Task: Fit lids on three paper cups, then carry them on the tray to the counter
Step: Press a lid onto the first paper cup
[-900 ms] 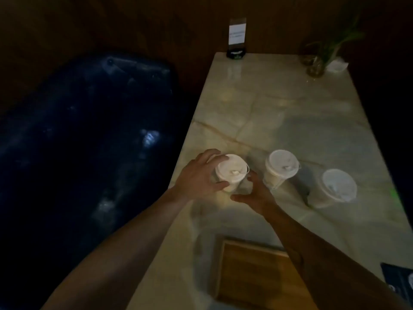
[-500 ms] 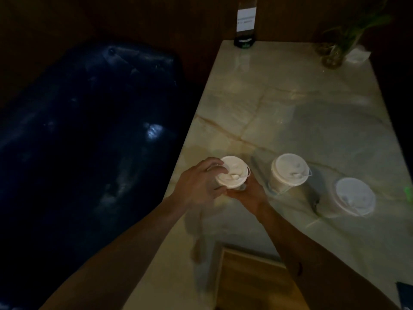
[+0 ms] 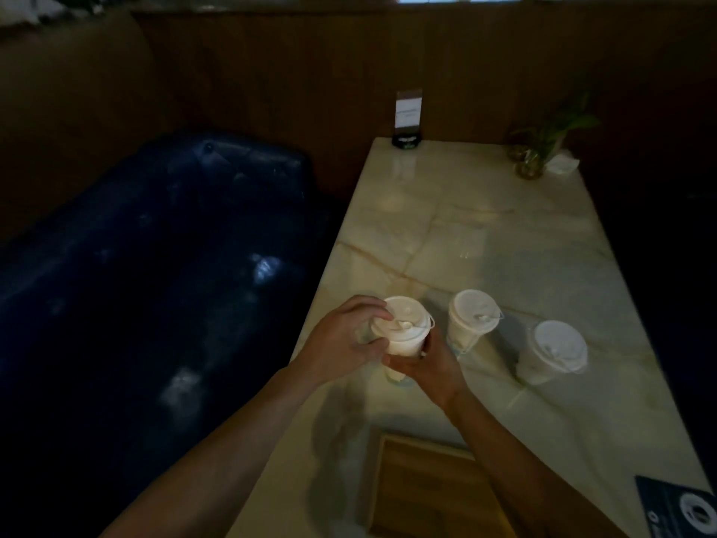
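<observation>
Head view, only cam: dim room, marble table [image 3: 485, 227] running away from the wearer. Left hand [image 3: 341, 343] curls round the left side of the nearest paper cup [image 3: 403, 343], fingers over the lid [image 3: 401, 318] rim, thumb on the cup wall. Right hand [image 3: 426, 365] cups it from below and the right, palm under the base. Cup looks lifted off the table, tilted a bit toward the person. The second cup [image 3: 467, 324] stands just beside it, the third cup [image 3: 551, 355] farther right, apart; both lidded, both on the table. Wooden tray [image 3: 426, 495] sits near the table's front edge, nothing on it.

Step in hand, prob.: seating this last lid, or moving the cup to the tray. To do it well: support the base w/ the right hand, press round the whole rim w/ left fingertips, don't squeeze the paper wall, keep it level before setting it down.

Hard to tell: whether the lid is fully snapped on, esp. on the side under the left fingers. Cup contents unseen. Tray's near end is cut off by the frame, as is the dark card [image 3: 683, 506] bottom right. Small sign [image 3: 407, 118] and plant [image 3: 543, 145] at the far end are too dim to read. Counter not identifiable.
</observation>
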### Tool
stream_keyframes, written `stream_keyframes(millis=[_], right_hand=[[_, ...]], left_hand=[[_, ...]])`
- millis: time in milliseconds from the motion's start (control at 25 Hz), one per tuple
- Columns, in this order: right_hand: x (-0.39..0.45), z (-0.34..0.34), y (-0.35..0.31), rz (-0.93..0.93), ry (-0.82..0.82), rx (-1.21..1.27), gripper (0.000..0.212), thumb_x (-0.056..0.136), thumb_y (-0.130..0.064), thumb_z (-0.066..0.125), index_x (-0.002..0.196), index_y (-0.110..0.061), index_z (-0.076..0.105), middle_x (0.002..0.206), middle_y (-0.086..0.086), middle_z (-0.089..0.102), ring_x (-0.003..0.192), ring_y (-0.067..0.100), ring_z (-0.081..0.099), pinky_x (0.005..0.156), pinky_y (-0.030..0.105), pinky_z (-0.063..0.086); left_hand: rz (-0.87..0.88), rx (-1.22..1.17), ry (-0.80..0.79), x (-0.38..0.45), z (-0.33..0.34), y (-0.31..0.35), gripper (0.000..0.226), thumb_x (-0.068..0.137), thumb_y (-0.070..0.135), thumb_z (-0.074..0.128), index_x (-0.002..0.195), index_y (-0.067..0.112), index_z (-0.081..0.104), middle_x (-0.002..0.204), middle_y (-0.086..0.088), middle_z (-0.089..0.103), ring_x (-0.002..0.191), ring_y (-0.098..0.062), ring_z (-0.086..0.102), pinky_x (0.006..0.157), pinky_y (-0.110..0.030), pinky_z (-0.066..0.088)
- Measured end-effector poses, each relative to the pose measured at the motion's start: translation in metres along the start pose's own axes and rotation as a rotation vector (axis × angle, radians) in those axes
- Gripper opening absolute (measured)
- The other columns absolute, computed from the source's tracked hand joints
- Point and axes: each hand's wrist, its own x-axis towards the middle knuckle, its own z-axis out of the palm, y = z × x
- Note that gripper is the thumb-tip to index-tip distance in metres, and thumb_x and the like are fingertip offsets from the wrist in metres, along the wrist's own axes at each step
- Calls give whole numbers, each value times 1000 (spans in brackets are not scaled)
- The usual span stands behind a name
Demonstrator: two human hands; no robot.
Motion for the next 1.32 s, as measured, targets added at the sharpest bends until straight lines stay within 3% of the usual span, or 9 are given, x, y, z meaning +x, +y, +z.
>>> stream_keyframes(millis=[200, 320, 440, 600, 720, 880, 1040, 1160, 1320], right_hand=[[-84, -7, -36, -36, 72, 96, 77, 67, -30, 88, 131, -29, 45, 116, -13, 65, 95, -3, 65, 76, 21, 55], [-139, -12, -48, -60, 116, 100, 79, 61, -50, 85, 128, -35, 47, 110, -17, 67, 93, -5, 67, 79, 29, 60], [-183, -19, -53, -41, 147, 100, 84, 57, -60, 82, 128, -31, 48, 111, -10, 70, 97, 4, 69, 85, 38, 60], [-229, -35, -55, -44, 229, 81, 65, 64, -47, 86, 117, -33, 51, 99, -12, 73, 86, 1, 71, 70, 25, 60], [-257, -49, -54, -60, 291, 45, 65, 55, -57, 85, 107, -38, 51, 92, -22, 72, 81, -5, 70, 58, 14, 55], [-282, -67, -50, -70, 365, -50, 78, 51, -67, 80, 115, -35, 49, 97, -13, 70, 84, 0, 69, 72, 31, 59], [-300, -85, -45, -99, 415, -50, 70, 52, -71, 78, 110, -42, 49, 99, -17, 68, 85, -9, 65, 67, 21, 53], [-303, -92, -45, -118, 441, -27, 51, 56, -62, 81, 98, -53, 52, 96, -19, 69, 82, -8, 66, 62, 16, 50], [-304, -101, -44, -130, 470, -44, 57, 57, -58, 82, 104, -45, 51, 99, -14, 68, 84, -3, 66, 68, 26, 55]], left_hand=[[63, -173, 65, -48, -16, 52, 32, 83, 18, 71, 115, 17, 68, 125, 7, 61, 119, -6, 56, 97, -30, 50], [66, -300, 100, -80, -16, 84, 35, 83, 34, 63, 115, 20, 69, 123, 9, 62, 119, -8, 57, 98, -34, 51], [70, -308, 99, -104, -9, 108, 31, 87, 32, 62, 115, 20, 68, 119, 10, 64, 116, -7, 59, 99, -36, 50], [168, -232, 167, -133, 3, 139, 24, 91, 22, 67, 116, 21, 68, 117, 12, 61, 114, -6, 58, 96, -30, 51], [267, -169, 233, -150, 17, 162, 20, 90, 19, 68, 109, 20, 72, 112, 11, 61, 108, -4, 61, 93, -23, 51], [298, -50, 293, -162, 36, 188, 20, 88, 23, 69, 107, 22, 74, 107, 7, 58, 101, -6, 60, 85, -26, 54], [371, -80, 332, -166, 56, 209, 18, 86, 23, 72, 103, 20, 75, 103, 6, 60, 95, -5, 63, 80, -29, 56], [383, -67, 341, -165, 67, 222, 19, 86, 27, 70, 103, 21, 75, 103, 8, 59, 95, -5, 63, 81, -30, 56], [401, -68, 366, -163, 74, 232, 19, 86, 25, 71, 104, 21, 75, 103, 6, 59, 97, -6, 62, 81, -31, 56]])
